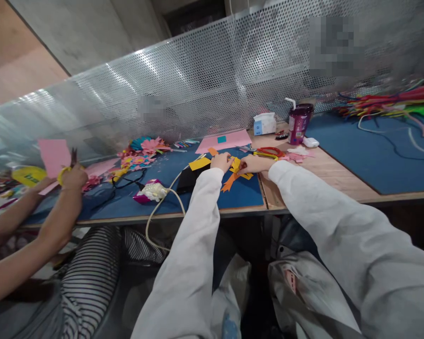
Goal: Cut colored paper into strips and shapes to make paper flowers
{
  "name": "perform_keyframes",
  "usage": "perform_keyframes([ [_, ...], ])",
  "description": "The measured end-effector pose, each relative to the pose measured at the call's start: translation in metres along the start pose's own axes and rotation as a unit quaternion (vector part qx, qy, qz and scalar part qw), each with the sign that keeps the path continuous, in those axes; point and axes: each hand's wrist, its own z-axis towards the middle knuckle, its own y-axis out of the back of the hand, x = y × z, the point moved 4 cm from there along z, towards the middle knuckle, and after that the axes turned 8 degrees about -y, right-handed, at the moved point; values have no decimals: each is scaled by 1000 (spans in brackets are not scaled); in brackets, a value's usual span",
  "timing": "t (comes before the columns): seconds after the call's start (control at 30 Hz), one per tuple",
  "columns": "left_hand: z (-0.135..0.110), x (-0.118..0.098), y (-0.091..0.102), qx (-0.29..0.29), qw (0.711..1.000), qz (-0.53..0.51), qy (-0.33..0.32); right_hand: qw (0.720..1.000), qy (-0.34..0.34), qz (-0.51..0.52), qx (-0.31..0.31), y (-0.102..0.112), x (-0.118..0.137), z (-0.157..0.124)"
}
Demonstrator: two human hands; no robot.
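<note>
My left hand (222,161) and my right hand (253,164) meet over the blue mat (243,193), both pinching a small yellow paper piece (236,164) between them. Both arms wear pale long sleeves. An orange paper cutout (229,182) lies just below the hands, and more yellow scraps (199,163) lie on the mat beside a black sheet (190,180).
A co-worker's hand (72,176) at left cuts pink paper (54,155) with scissors. Paper flowers (141,153), a glue gun (151,191) with its cord, red and yellow scissors (268,152), a purple cup (298,123), a tissue box (264,124) and pipe cleaners (392,104) sit about. A perforated metal screen (198,80) stands behind.
</note>
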Motion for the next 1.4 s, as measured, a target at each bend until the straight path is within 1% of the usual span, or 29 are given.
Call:
perform_keyframes([
  [0.07,4,-3,-1,-12,1000,3,10,1000,1,10,3,-1,0,0],
  [0.17,8,-6,-3,-29,999,-30,10,1000,0,27,13,0,1,-1],
  [0.37,11,-11,-6,-9,994,-110,17,999,4,39,18,2,3,-4],
  [0.47,10,-14,-5,-15,991,-135,10,999,1,35,17,3,4,-5],
  [0.57,8,-13,-5,-30,987,-155,23,999,2,36,21,2,4,-4],
  [0.67,6,-14,-5,-21,988,-151,35,1000,3,8,19,3,6,-5],
  [0.77,5,-19,-7,-6,991,-136,17,998,-27,-53,7,5,11,-9],
  [0.83,6,-20,-8,-9,989,-149,1,996,-50,-80,5,7,14,-14],
  [0.93,9,-17,-13,-17,982,-187,-12,995,-53,-78,16,10,21,-21],
  [1.03,12,-10,-19,-26,968,-250,-7,997,-50,-57,24,11,25,-24],
  [1.13,11,-6,-23,-27,945,-327,8,998,-46,-26,30,11,25,-24],
  [1.27,6,-5,-17,-44,907,-417,30,998,-26,20,47,13,20,-21],
  [1.33,4,-1,-12,-65,894,-440,61,998,-35,34,51,16,14,-20],
  [1.4,5,7,-8,-98,876,-464,87,997,-54,45,41,20,6,-19],
])
